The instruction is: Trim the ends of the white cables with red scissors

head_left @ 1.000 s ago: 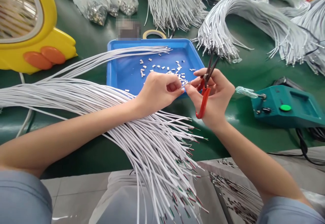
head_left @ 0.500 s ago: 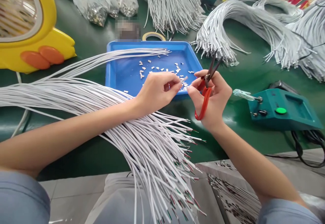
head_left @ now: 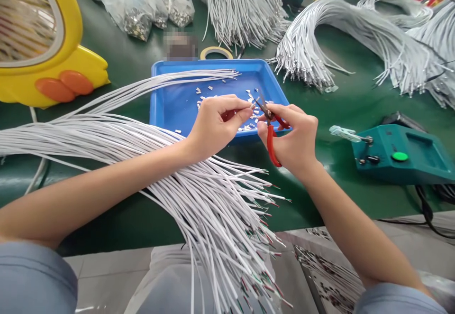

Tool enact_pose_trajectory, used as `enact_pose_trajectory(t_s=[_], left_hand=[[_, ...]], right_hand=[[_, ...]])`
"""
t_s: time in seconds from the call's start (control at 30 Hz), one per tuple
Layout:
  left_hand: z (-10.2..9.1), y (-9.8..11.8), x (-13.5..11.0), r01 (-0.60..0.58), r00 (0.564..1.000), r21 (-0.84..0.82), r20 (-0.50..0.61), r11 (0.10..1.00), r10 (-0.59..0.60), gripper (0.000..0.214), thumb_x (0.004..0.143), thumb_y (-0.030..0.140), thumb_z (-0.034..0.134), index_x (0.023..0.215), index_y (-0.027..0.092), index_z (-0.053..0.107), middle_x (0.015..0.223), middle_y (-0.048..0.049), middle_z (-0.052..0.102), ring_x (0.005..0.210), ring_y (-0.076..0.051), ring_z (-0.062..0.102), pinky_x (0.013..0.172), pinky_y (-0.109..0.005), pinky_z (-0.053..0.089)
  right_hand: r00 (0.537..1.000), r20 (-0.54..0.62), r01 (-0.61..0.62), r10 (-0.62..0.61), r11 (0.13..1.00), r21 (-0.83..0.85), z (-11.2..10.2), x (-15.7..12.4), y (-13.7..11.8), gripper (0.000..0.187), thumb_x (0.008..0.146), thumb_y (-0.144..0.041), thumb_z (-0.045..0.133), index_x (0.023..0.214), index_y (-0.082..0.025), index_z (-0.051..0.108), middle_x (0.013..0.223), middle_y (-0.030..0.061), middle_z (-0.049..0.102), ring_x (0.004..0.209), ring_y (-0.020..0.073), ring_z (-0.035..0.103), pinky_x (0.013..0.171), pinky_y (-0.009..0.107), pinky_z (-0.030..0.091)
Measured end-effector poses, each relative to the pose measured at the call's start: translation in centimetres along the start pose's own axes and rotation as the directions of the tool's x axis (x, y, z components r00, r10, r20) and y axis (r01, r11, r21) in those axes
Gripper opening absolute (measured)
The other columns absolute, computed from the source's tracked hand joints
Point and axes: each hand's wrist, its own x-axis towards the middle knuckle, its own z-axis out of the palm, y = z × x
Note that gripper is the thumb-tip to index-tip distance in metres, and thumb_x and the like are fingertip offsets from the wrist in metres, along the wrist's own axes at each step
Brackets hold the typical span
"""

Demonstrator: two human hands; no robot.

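Left hand (head_left: 219,125) pinches a small white piece (head_left: 252,107) above the blue tray (head_left: 177,105), right hand (head_left: 293,136) grips red-handled scissors (head_left: 269,115) just beside it; trimming seems in hand, the next snip calling for aligned blades (head_left: 263,108), while white cables (head_left: 216,195) fan across the worktop (head_left: 341,100)

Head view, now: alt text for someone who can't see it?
A right hand holds red-handled scissors near a thin white piece pinched in the left hand, over a blue tray of white scraps. White cables run beneath the left forearm.
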Motion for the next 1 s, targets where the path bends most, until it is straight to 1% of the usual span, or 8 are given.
enact_pose_trajectory(t_s=[0.17,0.4,0.6,0.73,0.83,1.0], left_hand=[[-0.13,0.02,0.06,-0.063,0.997,0.039,0.044,0.997,0.061,0.016,0.081,0.006,0.063,0.073,0.015,0.074,0.065,-0.0015,0.063,0.059,-0.008,0.05,0.052,-0.022,0.038],[-0.14,-0.01,-0.03,-0.091,0.995,0.027,0.038,0.995,0.09,0.017,0.082,0.005,0.063,0.074,0.015,0.074,0.065,-0.0015,0.062,0.061,-0.009,0.051,0.052,-0.022,0.039],[-0.18,-0.16,-0.1,-0.1,0.994,0.038,0.046,0.994,0.098,0.015,0.084,0.012,0.064,0.073,0.016,0.073,0.065,-0.0018,0.061,0.061,-0.01,0.052,0.053,-0.024,0.039],[-0.26,-0.05,-0.06,-0.096,0.995,0.054,0.038,0.994,0.094,0.013,0.085,0.018,0.065,0.076,0.018,0.074,0.066,-0.0018,0.061,0.06,-0.009,0.05,0.054,-0.025,0.041],[-0.34,0.07,-0.05,-0.086,0.995,0.075,0.048,0.993,0.083,0.015,0.086,0.023,0.064,0.076,0.019,0.074,0.066,-0.0025,0.06,0.061,-0.01,0.05,0.054,-0.025,0.041],[-0.43,0.24,-0.19,-0.1,0.994,0.095,0.054,0.99,0.095,0.015,0.088,0.022,0.064,0.077,0.02,0.073,0.067,-0.0021,0.059,0.061,-0.01,0.049,0.053,-0.025,0.041]], right_hand=[[0.998,0.049,0.033,-0.031,0.998,-0.058,-0.04,0.0,-0.02,0.032,0.072,-0.016,0.066,0.1,-0.027,0.073,0.086,0.0015,0.075,0.077,0.0227,0.067,0.065,0.037,0.054],[0.998,0.056,0.031,-0.028,0.997,-0.064,-0.16,-0.04,-0.39,0.03,0.074,-0.016,0.065,0.101,-0.027,0.073,0.087,0.0011,0.075,0.08,0.022,0.067,0.069,0.036,0.055],[0.998,0.047,0.038,-0.036,0.998,-0.053,-0.18,-0.03,-0.37,0.028,0.075,-0.017,0.064,0.1,-0.028,0.073,0.088,0.0005,0.075,0.081,0.0224,0.067,0.07,0.037,0.055],[0.999,0.04,0.028,-0.028,1.0,0.006,-0.11,-0.05,-0.29,0.029,0.074,-0.016,0.064,0.098,-0.029,0.073,0.085,0.0005,0.075,0.079,0.0234,0.066,0.068,0.039,0.055],[0.999,0.037,0.02,-0.021,1.0,0.019,-0.04,-0.11,-0.2,0.029,0.074,-0.017,0.065,0.097,-0.031,0.072,0.086,0.0001,0.074,0.079,0.0239,0.066,0.065,0.039,0.054],[0.999,0.052,0.014,-0.016,0.999,0.036,-0.09,-0.21,-0.37,0.029,0.073,-0.016,0.064,0.098,-0.03,0.073,0.085,0.0001,0.075,0.078,0.023,0.065,0.064,0.038,0.053]])
